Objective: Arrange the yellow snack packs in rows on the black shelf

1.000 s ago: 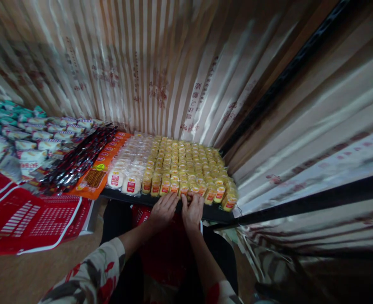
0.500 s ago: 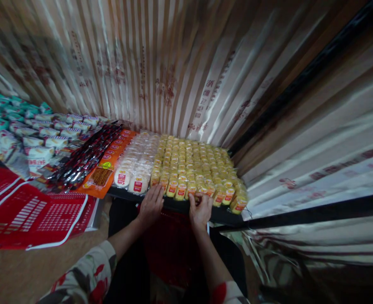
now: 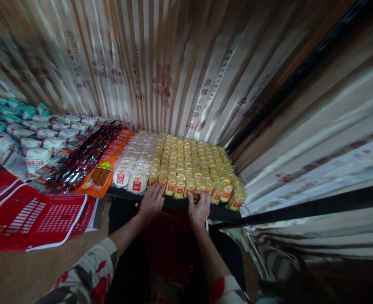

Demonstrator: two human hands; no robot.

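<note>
Rows of small yellow wrapped cakes (image 3: 186, 162) with red-and-white labels stand packed together on a dark ledge (image 3: 177, 206). My left hand (image 3: 152, 204) lies with its fingers stretched forward against the front cakes at the left end of the rows. At the middle of the front row, my right hand (image 3: 199, 209) has its thumb and bent fingers on a yellow cake packet, partly hiding it. Left of the yellow rows are white round wrapped snacks (image 3: 137, 182) in clear film, close to my left hand.
Further left lie an orange snack bag (image 3: 102, 171), dark shiny packets (image 3: 87, 156), white packets (image 3: 37, 158) and teal packets (image 3: 11, 112). A red mesh-patterned basket or bag (image 3: 44, 219) stands at lower left. Striped curtain cloth (image 3: 170, 63) hangs behind, with a dark bar (image 3: 316, 200) at right.
The view has shifted slightly, so the rows sit a little further left and higher. Both hands stay at about the same places on the front cakes.
</note>
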